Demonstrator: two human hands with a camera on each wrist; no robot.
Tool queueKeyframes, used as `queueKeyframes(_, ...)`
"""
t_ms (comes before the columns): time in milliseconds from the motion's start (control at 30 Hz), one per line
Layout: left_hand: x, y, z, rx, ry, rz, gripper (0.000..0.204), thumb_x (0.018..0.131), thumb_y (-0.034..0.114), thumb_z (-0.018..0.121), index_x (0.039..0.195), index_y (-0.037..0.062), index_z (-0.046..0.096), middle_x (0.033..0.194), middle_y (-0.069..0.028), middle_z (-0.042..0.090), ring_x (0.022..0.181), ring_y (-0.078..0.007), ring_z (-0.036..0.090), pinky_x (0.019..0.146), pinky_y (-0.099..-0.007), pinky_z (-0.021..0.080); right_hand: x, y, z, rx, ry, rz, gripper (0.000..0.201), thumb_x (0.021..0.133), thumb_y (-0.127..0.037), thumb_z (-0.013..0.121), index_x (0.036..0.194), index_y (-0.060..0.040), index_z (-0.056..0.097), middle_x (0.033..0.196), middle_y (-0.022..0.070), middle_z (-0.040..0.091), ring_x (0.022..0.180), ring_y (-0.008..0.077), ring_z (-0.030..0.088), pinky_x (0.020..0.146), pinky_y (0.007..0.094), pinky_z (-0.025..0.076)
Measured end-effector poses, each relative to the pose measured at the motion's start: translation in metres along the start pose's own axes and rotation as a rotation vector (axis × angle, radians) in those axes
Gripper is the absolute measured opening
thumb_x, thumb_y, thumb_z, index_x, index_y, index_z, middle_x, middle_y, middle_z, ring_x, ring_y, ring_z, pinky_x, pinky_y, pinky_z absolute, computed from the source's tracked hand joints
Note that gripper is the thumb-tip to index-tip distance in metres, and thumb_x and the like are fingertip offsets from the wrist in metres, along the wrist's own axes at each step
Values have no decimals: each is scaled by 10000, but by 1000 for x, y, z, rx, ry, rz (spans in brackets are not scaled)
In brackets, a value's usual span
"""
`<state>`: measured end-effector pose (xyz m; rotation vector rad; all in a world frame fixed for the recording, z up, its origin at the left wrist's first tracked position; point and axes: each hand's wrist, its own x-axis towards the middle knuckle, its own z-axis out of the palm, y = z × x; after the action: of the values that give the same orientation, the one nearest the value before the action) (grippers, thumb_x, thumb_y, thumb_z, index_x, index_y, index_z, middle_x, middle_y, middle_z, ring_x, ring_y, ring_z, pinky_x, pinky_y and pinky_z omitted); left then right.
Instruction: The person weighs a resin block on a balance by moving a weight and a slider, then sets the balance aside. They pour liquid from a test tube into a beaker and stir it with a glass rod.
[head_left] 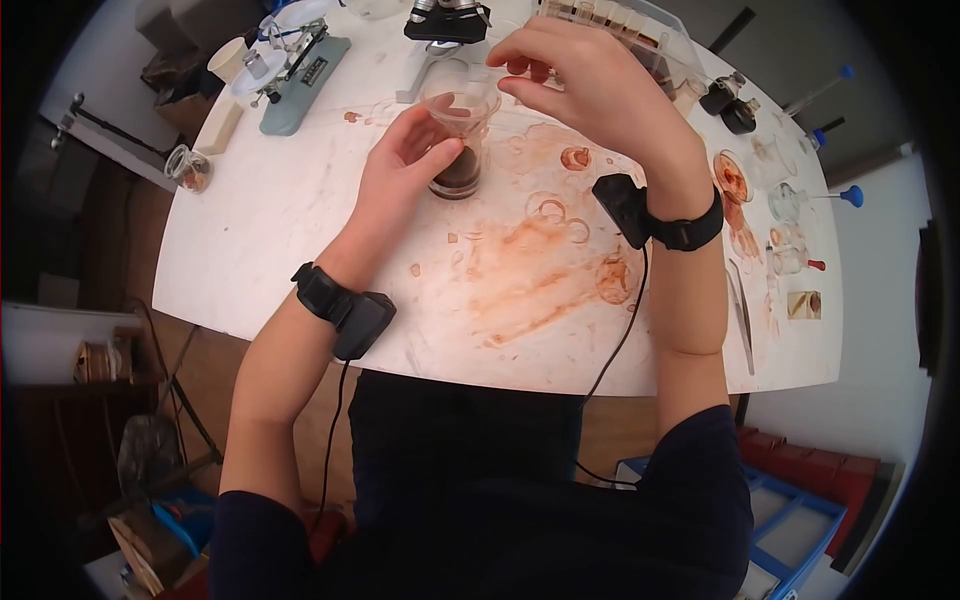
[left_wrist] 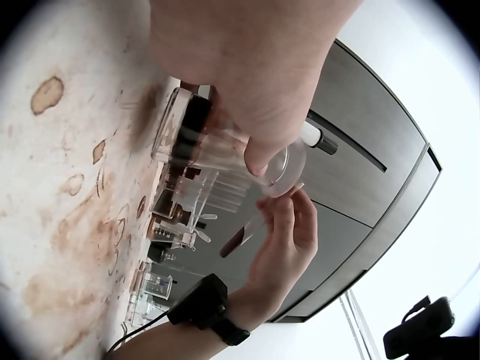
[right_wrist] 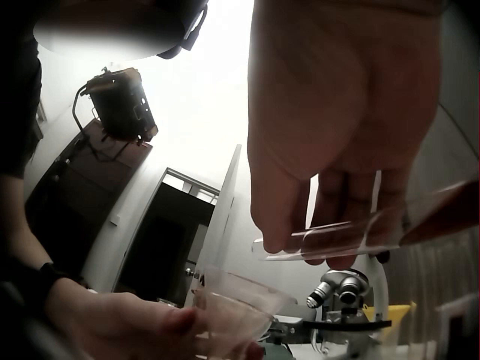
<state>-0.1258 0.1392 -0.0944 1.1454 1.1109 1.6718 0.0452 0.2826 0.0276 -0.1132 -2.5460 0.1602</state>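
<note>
My left hand grips a clear glass vessel with dark liquid low in it, upright on the table. A clear, wide-mouthed funnel-like piece is at its top, also visible in the right wrist view. Above and to the right, my right hand pinches a glass test tube between thumb and fingers. The tube lies tilted near level, its dark red-brown contents at the end away from the funnel. In the left wrist view, the fingertips of the right hand are close to the funnel rim.
A microscope stands behind the vessel, a balance at the back left with a small jar. Back right are a rack of tubes and dark bottles. Tweezers and stained glassware lie right. Orange-brown stains mark the table.
</note>
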Motion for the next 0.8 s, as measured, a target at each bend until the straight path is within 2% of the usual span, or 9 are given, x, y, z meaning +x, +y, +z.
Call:
queueKeyframes(167, 0, -1, 0, -1, 17, 19, 561, 983, 134, 645, 1485, -10, 441, 1373, -79, 593, 1293, -161, 524, 1102, -326, 380, -3, 0, 5, -13, -18, -18, 175, 899, -126, 727, 1051, -41, 704, 926, 78, 649, 826, 213, 663, 722, 332, 538)
queueKeyframes(267, 0, 1, 1, 0, 22, 28, 554, 982, 130, 645, 1481, -6, 446, 1364, -74, 598, 1284, -158, 528, 1096, -324, 386, -3, -1, 5, -21, -12, -21, 209, 871, -176, 727, 1041, -56, 722, 956, 103, 686, 868, 315, 677, 758, 410, 533)
queueKeyframes(367, 0, 1, 1, -2, 31, 31, 536, 975, 111, 653, 1461, -8, 459, 1354, -81, 606, 1273, -161, 543, 1092, -317, 400, -3, -3, 3, -132, -9, -70, 155, 899, -112, 715, 1036, -40, 707, 933, 79, 636, 826, 239, 654, 726, 336, 532)
queueKeyframes(467, 1, 0, 1, -18, 50, 33, 515, 964, 81, 666, 1430, -19, 470, 1345, -101, 618, 1261, -169, 568, 1090, -304, 422, 5, -22, -14, -84, -39, -35, 156, 868, -124, 703, 974, -10, 688, 881, 140, 648, 870, 328, 659, 774, 400, 533)
queueKeyframes(567, 2, -4, 0, -28, 74, 28, 513, 959, 82, 675, 1421, -21, 474, 1337, -101, 622, 1253, -170, 574, 1085, -304, 428, 4, -23, -14, -81, -48, -17, 150, 875, -142, 693, 965, -23, 696, 894, 134, 623, 890, 342, 634, 783, 422, 513)
queueKeyframes(800, 1, -1, 1, -32, 49, 33, 507, 957, 69, 673, 1420, -15, 484, 1321, -89, 630, 1241, -161, 580, 1079, -296, 434, 5, -23, -14, -121, -46, -34, 150, 881, -165, 694, 960, -38, 706, 889, 116, 630, 893, 322, 632, 788, 407, 504)
